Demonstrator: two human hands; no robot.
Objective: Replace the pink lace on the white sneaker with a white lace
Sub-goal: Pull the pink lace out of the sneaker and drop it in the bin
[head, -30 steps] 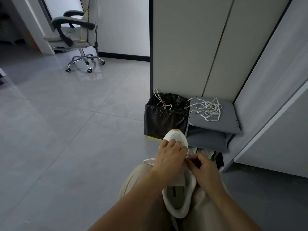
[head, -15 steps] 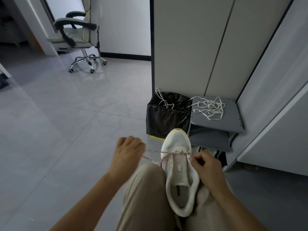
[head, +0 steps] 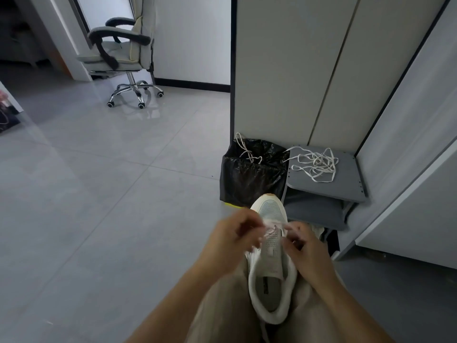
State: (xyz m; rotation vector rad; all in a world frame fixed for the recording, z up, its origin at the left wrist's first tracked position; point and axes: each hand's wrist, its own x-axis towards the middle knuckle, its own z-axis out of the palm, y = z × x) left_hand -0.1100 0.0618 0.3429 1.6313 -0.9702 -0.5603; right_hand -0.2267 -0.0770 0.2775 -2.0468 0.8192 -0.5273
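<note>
Grey floor tiles surround the white sneaker (head: 272, 271), toe-forward on the person's lap. The left hand (head: 232, 240), pulled out leftward a moment ago, is back at the eyelets pinching the pink lace (head: 270, 230). The right hand (head: 305, 250) curls beside the tongue, its grip blurred.

— Can we read any writing here?
— None. We see a dark printed strip (head: 267, 284) on the insole of the white mesh sneaker (head: 270, 211) near us, but its marks are too small to read.
</note>
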